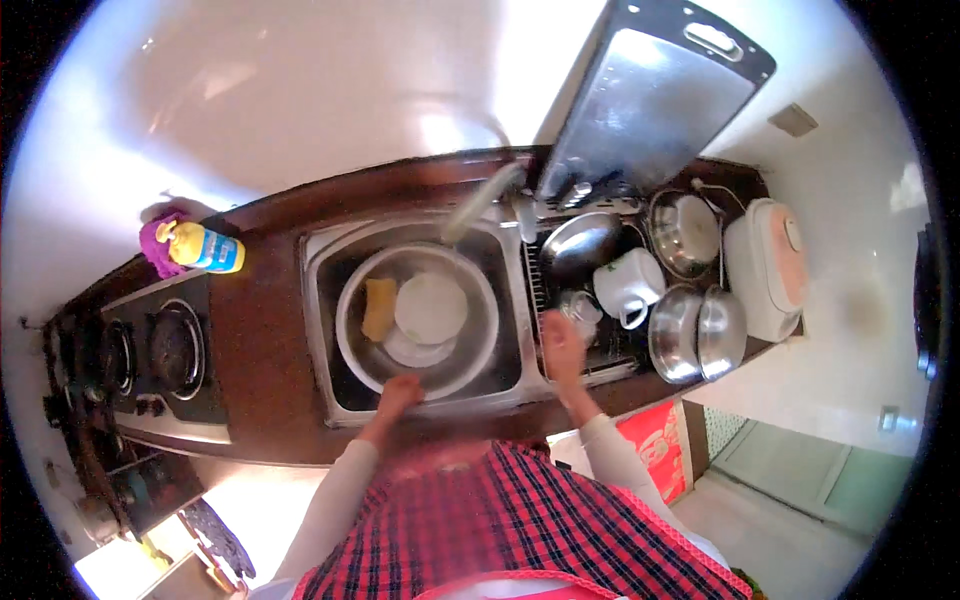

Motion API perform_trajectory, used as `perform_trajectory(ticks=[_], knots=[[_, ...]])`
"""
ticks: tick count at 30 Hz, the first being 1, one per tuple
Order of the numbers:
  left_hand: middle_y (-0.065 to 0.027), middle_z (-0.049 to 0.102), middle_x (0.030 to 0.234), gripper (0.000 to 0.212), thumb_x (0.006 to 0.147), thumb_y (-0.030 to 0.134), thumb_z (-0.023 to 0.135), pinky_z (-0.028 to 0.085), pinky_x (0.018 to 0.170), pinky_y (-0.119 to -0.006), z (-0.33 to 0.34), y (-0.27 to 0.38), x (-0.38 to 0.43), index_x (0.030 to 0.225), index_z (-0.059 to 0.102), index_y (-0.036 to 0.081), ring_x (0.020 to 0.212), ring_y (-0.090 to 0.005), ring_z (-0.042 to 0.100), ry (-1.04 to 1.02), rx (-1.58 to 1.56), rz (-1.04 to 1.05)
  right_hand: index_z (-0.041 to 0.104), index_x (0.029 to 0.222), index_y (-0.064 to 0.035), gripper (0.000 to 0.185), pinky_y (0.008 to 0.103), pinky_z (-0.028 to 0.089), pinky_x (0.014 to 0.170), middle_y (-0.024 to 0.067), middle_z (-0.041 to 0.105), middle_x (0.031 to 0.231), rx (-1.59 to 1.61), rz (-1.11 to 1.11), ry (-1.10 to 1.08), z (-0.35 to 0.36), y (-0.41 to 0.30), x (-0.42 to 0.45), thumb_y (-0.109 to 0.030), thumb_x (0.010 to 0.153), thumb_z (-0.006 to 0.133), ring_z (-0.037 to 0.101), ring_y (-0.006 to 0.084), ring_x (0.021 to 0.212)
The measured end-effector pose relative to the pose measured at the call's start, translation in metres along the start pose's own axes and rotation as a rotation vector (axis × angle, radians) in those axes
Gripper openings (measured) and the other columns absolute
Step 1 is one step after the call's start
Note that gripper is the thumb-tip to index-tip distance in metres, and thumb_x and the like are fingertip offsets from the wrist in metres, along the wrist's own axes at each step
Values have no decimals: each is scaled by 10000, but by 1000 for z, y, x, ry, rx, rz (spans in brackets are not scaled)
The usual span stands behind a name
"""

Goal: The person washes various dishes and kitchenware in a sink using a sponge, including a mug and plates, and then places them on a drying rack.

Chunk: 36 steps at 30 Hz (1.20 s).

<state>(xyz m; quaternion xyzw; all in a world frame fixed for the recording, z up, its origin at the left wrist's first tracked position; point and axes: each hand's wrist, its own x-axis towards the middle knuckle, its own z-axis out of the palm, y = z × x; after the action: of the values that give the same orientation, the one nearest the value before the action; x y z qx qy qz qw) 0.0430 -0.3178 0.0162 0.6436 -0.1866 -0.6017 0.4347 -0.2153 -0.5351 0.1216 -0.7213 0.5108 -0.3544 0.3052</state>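
My left hand, its fingers curled, is at the near rim of a round metal basin in the sink. Whether it grips the rim is unclear. Inside the basin are a yellow sponge, a white bowl and a white dish partly beneath the bowl. Over the right compartment, my blurred right hand is beside a clear glass vessel; I cannot tell if it holds the glass. A white mug lies tipped close by, in front of a shiny metal bowl.
A faucet reaches over the basin. Metal bowls, a metal pot or lid and a rice cooker stand right. A cutting board leans behind. Left are a yellow pump bottle, purple cloth and gas stove.
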Motion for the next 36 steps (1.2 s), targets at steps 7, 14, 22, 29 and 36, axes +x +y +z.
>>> perform_trajectory(ticks=[7, 14, 22, 29, 36], knots=[[-53, 609, 770, 169, 810, 144, 552, 475, 562, -265, 2, 13, 27, 911, 590, 14, 649, -128, 560, 133, 240, -265, 598, 880, -67, 177, 429, 444, 752, 150, 586, 900, -237, -125, -926, 170, -6, -22, -185, 777, 515, 556, 323, 876], [-55, 620, 838, 233, 806, 120, 553, 460, 581, -262, -15, -19, 50, 992, 596, -13, 668, -127, 560, 76, 580, 75, 597, 844, -103, 183, 400, 416, 820, 85, 573, 926, -109, -878, -600, 288, -51, 37, -159, 680, 539, 485, 288, 997], [-103, 544, 1030, 473, 763, 149, 595, 476, 676, -297, -3, 0, 119, 1197, 430, 57, 830, -211, 555, 26, -83, -389, 556, 913, -60, 283, 466, 404, 709, 131, 536, 871, -403, -416, -882, 268, -31, 47, -194, 666, 584, 499, 306, 865], [-123, 474, 1122, 534, 740, 79, 603, 505, 725, -443, 18, -5, 147, 1219, 370, 79, 954, -298, 528, 182, -788, -389, 482, 1086, -35, 478, 438, 427, 740, 190, 502, 1009, -489, -365, -594, 203, 7, 65, -292, 692, 567, 500, 329, 921], [-130, 446, 1173, 614, 712, -16, 491, 511, 729, -463, 0, 31, 132, 1272, 274, 107, 1044, -320, 492, 193, -529, -506, 405, 1254, -157, 636, 427, 467, 665, 137, 490, 1146, -502, -162, -827, 208, 27, 41, -376, 685, 585, 502, 292, 999]])
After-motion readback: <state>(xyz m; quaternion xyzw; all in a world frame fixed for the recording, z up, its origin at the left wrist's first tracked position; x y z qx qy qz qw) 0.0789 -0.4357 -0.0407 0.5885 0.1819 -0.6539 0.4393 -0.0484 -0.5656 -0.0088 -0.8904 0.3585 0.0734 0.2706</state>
